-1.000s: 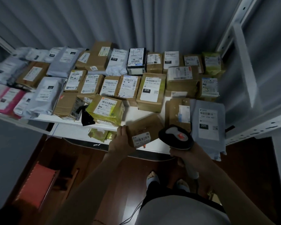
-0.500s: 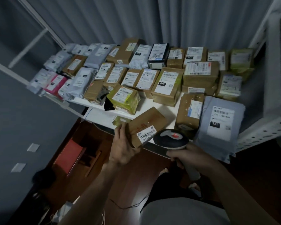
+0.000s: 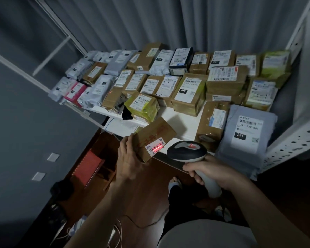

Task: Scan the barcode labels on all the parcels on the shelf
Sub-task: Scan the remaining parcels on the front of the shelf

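A red scan line had just appeared on the barcode label of the brown parcel at lower centre, which the left hand gripped with curled fingers. The right hand, fingers wrapped round the scanner, aimed it; this parcel was likely being read.

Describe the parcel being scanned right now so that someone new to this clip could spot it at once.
Start at the white shelf crowded with parcels and look to its front edge. There the left hand grips a small brown cardboard box, tilted, beside the scanner in the right hand. It alone is held up, with a red scan line glowing across its small label.
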